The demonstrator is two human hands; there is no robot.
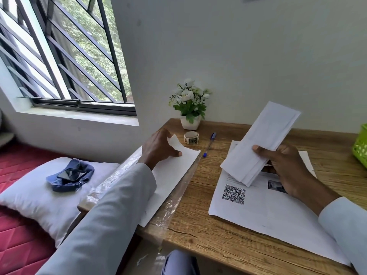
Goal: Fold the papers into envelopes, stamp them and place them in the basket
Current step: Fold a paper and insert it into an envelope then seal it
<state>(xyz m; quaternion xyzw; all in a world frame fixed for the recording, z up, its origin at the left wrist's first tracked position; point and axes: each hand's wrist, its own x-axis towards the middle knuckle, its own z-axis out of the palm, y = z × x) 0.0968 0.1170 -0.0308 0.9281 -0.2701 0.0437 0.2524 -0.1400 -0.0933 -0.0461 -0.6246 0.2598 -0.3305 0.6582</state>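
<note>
My right hand (286, 165) grips a folded white paper envelope (262, 139), held tilted up above the desk. My left hand (158, 147) rests on a stack of blank white paper (174, 175) at the desk's left edge, and its fingers pinch and lift the far corner of the top sheet. A green basket (360, 147) shows partly at the right edge. A small roll of stamps or tape (191, 137) sits near the flower pot.
Printed sheets with a QR code (258, 205) lie under my right hand on the wooden desk (218, 241). A blue pen (209, 144) and a potted white flower (189, 108) stand at the back. A pillow with a phone (70, 173) lies left, below the desk.
</note>
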